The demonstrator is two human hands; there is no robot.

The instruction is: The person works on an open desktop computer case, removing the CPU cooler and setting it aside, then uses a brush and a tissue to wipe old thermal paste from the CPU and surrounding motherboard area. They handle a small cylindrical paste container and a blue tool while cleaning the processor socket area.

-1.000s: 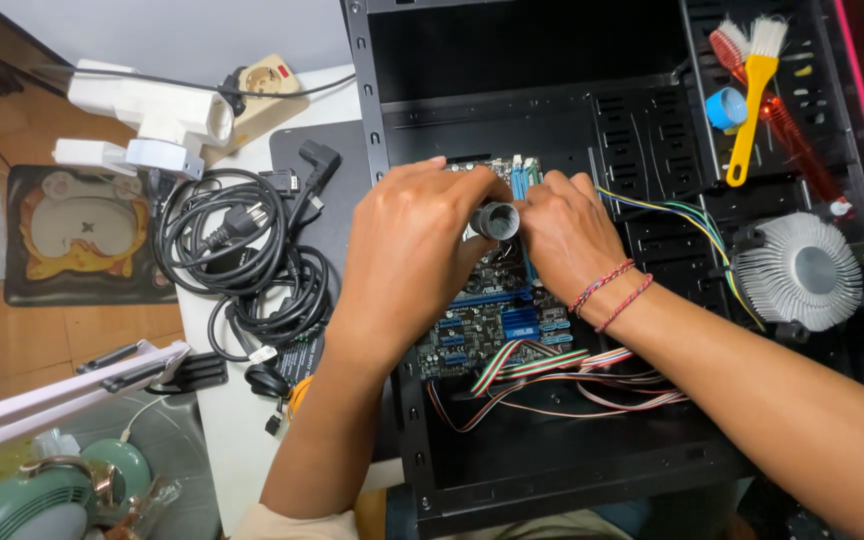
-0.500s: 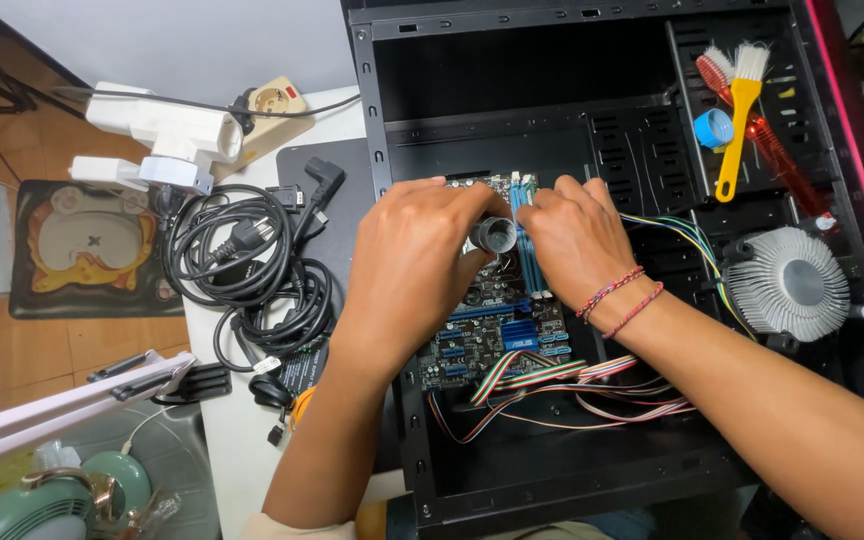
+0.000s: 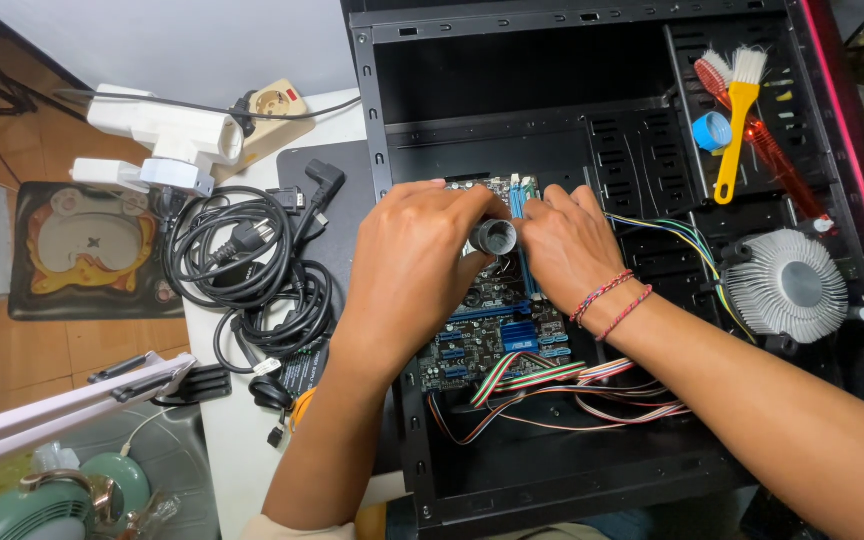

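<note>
An open black computer case (image 3: 392, 150) lies on its side with a motherboard (image 3: 497, 340) inside. Both hands reach into it over the board's upper part. My left hand (image 3: 414, 262) is closed around a small grey cylindrical tool (image 3: 494, 237), whose round end faces the camera. My right hand (image 3: 564, 243), with red string bracelets at the wrist, rests right beside that tool with fingers curled down on the board near the blue slots. What the fingertips touch is hidden.
Striped cables (image 3: 552, 385) cross the case bottom. A round finned cooler (image 3: 787, 285) lies at the right; above it a yellow brush (image 3: 735, 120), a red tool (image 3: 767, 150) and a blue ring (image 3: 712, 131). Coiled black power cords (image 3: 242, 270) and a white power strip (image 3: 157, 130) sit left.
Both hands stay on the motherboard around the grey tool; the view has shifted slightly, with little visible movement of the hands.
</note>
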